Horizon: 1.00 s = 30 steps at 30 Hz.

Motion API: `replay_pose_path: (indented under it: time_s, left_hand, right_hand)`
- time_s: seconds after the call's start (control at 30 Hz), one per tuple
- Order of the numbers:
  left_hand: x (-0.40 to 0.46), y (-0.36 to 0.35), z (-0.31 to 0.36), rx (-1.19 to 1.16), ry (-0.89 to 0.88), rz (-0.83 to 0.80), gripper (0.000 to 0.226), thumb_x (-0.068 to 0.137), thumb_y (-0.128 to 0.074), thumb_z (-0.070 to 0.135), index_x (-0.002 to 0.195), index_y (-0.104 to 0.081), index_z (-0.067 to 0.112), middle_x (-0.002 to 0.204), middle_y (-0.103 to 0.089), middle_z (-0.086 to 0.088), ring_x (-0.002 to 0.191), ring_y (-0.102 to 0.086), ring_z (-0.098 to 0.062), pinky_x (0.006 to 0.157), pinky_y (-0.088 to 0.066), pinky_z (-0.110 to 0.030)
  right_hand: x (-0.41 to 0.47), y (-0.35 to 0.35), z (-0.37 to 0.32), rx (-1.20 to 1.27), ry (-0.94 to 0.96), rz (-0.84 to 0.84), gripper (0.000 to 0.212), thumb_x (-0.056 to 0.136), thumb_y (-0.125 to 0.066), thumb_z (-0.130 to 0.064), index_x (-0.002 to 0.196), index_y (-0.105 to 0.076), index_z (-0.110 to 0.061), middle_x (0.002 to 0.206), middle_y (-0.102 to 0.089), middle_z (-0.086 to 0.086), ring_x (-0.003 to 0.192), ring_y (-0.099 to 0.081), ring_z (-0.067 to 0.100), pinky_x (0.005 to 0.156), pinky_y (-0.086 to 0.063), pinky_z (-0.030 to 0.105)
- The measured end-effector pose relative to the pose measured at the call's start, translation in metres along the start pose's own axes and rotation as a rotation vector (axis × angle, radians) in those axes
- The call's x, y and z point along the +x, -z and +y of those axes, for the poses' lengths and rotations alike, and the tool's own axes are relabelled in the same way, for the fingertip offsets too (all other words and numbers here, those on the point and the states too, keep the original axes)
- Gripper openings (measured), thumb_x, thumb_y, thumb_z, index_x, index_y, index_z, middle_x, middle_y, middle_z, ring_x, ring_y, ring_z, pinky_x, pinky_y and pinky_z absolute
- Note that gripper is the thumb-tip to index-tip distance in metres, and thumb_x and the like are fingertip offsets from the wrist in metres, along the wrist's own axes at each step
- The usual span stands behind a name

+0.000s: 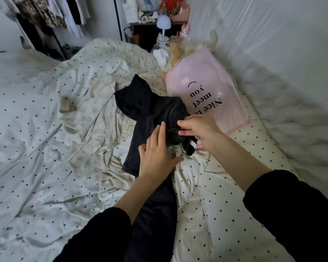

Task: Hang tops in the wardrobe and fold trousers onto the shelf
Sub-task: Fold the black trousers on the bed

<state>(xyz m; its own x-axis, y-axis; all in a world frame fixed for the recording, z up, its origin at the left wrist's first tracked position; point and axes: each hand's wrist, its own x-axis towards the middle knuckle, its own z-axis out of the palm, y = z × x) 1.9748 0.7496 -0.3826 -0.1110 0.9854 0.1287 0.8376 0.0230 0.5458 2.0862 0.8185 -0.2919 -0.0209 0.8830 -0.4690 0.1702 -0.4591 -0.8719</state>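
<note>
Both arms, in dark sleeves, are being extended forward over the bed (36, 129). The left hand (157, 154) is being laid flat, fingers straight and together, palm pressing down on the black trousers (150, 110); nothing is being gripped by it. The right hand (196, 129) is being held just beside it, thumb and fingers curled and pinching a bunched fold of the same dark fabric at the garment's near end. The trousers are lying crumpled on the polka-dot bedding, mid-bed, one part trailing back towards the person, another part spreading away towards a pink pillow (212, 91) printed with lettering, which is being touched by the garment's edge. A clothes rail (51, 14) at the far left is being occupied by hung garments, among them a leopard-print piece and white tops. Small items are being crowded on a dark bedside stand (140, 33), blurred beyond identification
</note>
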Motion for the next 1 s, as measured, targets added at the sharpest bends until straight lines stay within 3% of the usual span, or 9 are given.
replay_pose_path:
  time_s: [0.13, 0.2, 0.3, 0.4, 0.53, 0.67, 0.77, 0.87, 1.0]
  left_hand:
    - [0.004, 0.061, 0.006, -0.228, -0.123, 0.189, 0.044, 0.087, -0.063, 0.029, 0.124, -0.05, 0.009, 0.107, -0.065, -0.007, 0.096, -0.062, -0.028, 0.083, -0.043, -0.04]
    - [0.006, 0.099, -0.001, -0.273, -0.182, 0.2, 0.024, 0.087, -0.062, 0.015, 0.107, -0.058, 0.004, 0.082, -0.068, -0.012, 0.072, -0.064, -0.032, 0.064, -0.044, -0.035]
    - [0.009, 0.153, -0.005, -0.333, -0.15, 0.179, 0.014, 0.088, -0.061, 0.009, 0.101, -0.063, 0.004, 0.08, -0.069, -0.01, 0.071, -0.064, -0.024, 0.062, -0.043, -0.026]
    - [0.005, 0.192, -0.002, -0.366, -0.134, 0.136, 0.01, 0.087, -0.062, 0.01, 0.096, -0.066, 0.007, 0.085, -0.069, -0.005, 0.078, -0.063, -0.019, 0.068, -0.043, -0.022]
    - [-0.002, 0.233, 0.002, -0.369, -0.181, 0.069, 0.007, 0.087, -0.062, 0.013, 0.091, -0.067, 0.009, 0.084, -0.069, -0.007, 0.081, -0.064, -0.023, 0.076, -0.049, -0.033]
    - [-0.004, 0.276, 0.009, -0.411, -0.208, 0.09, 0.012, 0.088, -0.062, 0.018, 0.078, -0.062, 0.012, 0.079, -0.063, -0.018, 0.077, -0.059, -0.027, 0.067, -0.043, -0.031]
    - [-0.013, 0.3, 0.018, -0.395, -0.276, 0.095, 0.016, 0.088, -0.062, 0.018, 0.074, -0.06, 0.013, 0.077, -0.061, -0.021, 0.07, -0.054, -0.026, 0.065, -0.04, -0.029]
    - [-0.017, 0.317, 0.017, -0.385, -0.259, 0.117, 0.017, 0.089, -0.061, 0.018, 0.072, -0.058, 0.021, 0.079, -0.063, -0.016, 0.074, -0.058, -0.022, 0.065, -0.041, -0.025]
    - [-0.023, 0.339, 0.006, -0.463, -0.144, 0.165, 0.009, 0.092, -0.056, 0.014, 0.091, -0.062, 0.007, 0.094, -0.067, -0.015, 0.089, -0.062, -0.028, 0.082, -0.048, -0.039]
  right_hand:
    - [-0.056, -0.02, -0.048, -0.181, 0.181, -0.016, 0.012, 0.077, -0.074, -0.005, 0.083, -0.066, -0.012, 0.082, -0.068, 0.003, 0.068, -0.06, 0.01, 0.055, -0.045, 0.009]
    - [-0.082, -0.03, -0.065, -0.207, 0.231, 0.006, 0.013, 0.077, -0.076, -0.014, 0.087, -0.069, -0.017, 0.079, -0.064, -0.006, 0.071, -0.056, 0.006, 0.056, -0.04, 0.009]
    - [-0.108, -0.048, -0.067, -0.147, 0.32, 0.088, 0.01, 0.084, -0.069, -0.022, 0.092, -0.073, -0.026, 0.096, -0.068, -0.008, 0.092, -0.06, 0.009, 0.074, -0.045, 0.016]
    - [-0.129, -0.071, -0.035, -0.259, 0.465, 0.255, 0.023, 0.092, -0.056, -0.019, 0.109, -0.068, -0.029, 0.116, -0.064, -0.009, 0.109, -0.057, 0.014, 0.102, -0.042, 0.04]
    - [-0.156, -0.083, 0.009, -0.337, 0.498, 0.504, 0.033, 0.083, -0.07, -0.023, 0.109, -0.052, -0.013, 0.106, -0.046, -0.004, 0.103, -0.049, 0.018, 0.093, -0.044, 0.044]
    - [-0.165, -0.089, 0.03, -0.467, 0.245, 0.392, 0.071, 0.072, -0.072, -0.053, 0.128, -0.044, -0.018, 0.12, -0.048, -0.005, 0.111, -0.052, 0.016, 0.093, -0.047, 0.041]
    - [-0.172, -0.102, 0.035, -0.502, 0.248, 0.299, 0.044, 0.068, -0.067, -0.055, 0.1, -0.06, -0.026, 0.097, -0.063, -0.008, 0.087, -0.063, 0.012, 0.077, -0.054, 0.035]
    - [-0.179, -0.099, 0.025, -0.645, 0.227, 0.255, 0.017, 0.068, -0.052, -0.038, 0.075, -0.049, -0.023, 0.077, -0.055, -0.002, 0.071, -0.057, 0.02, 0.069, -0.052, 0.039]
    - [-0.187, -0.066, 0.005, -0.8, 0.155, 0.322, 0.014, 0.084, -0.049, -0.022, 0.095, -0.055, -0.015, 0.086, -0.059, 0.003, 0.086, -0.06, 0.027, 0.079, -0.049, 0.036]
